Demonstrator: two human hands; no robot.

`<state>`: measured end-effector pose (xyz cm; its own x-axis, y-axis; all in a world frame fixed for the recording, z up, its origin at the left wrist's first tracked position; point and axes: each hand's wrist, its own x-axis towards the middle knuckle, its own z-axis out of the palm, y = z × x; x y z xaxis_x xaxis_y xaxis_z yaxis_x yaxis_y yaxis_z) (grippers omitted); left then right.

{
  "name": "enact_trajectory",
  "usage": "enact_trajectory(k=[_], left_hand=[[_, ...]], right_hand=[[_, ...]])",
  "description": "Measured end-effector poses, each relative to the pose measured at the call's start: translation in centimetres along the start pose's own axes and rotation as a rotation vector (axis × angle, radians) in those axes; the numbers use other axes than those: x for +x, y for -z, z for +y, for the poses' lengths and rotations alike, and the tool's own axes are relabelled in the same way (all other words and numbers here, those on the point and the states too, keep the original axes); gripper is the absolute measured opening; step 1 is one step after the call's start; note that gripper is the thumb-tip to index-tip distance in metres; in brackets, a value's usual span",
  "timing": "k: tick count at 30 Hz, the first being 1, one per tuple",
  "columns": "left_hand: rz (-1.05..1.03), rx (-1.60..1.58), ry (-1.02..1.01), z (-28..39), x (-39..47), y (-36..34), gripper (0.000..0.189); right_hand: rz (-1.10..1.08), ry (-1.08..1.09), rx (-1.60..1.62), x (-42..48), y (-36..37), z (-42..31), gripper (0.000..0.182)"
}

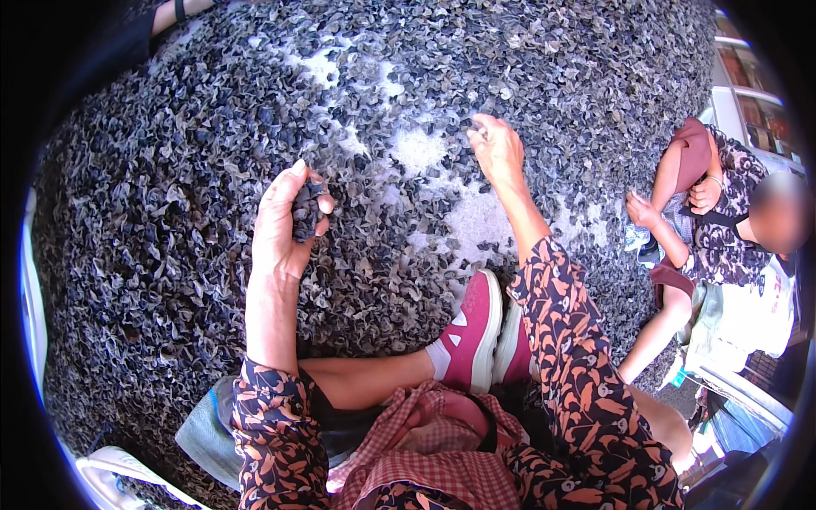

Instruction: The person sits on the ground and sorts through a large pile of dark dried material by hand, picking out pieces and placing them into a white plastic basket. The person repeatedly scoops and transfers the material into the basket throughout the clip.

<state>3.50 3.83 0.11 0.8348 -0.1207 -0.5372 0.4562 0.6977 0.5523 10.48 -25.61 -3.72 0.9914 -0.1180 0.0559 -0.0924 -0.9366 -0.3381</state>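
Dark, curled dried wood ear mushrooms [178,274] lie in a wide layer before me. Paler ground shows through in thin patches [417,150]. My left hand [284,210] is raised above the layer, palm turned inward, its thumb and fingers curled around a small bunch of mushroom pieces [308,210]. Farther to the right, my right hand [499,148] reaches down to the layer beside a bare patch. Its fingers are bent and close together at the mushrooms. Whether a piece is pinched between those fingertips is too small to tell.
My red shoes [475,325] rest at the layer's near edge. Another person [733,204] sits at the right, beside a white bag [755,312]. Another person's arm [167,16] enters at top left. At lower left stands a white-rimmed container [121,465] with dark pieces inside.
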Motion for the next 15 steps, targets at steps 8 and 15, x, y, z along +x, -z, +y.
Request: enact_trajectory(k=[8, 15], left_hand=[[0.026, -0.034, -0.007, 0.2, -0.1, -0.6, 0.02], [-0.012, -0.041, 0.012, -0.2, 0.1, 0.2, 0.019]], right_hand=[[-0.209, -0.438, 0.833, 0.1, -0.3, 3.3, 0.019], [-0.294, -0.549, 1.097, -1.8, 1.3, 1.9, 0.02]])
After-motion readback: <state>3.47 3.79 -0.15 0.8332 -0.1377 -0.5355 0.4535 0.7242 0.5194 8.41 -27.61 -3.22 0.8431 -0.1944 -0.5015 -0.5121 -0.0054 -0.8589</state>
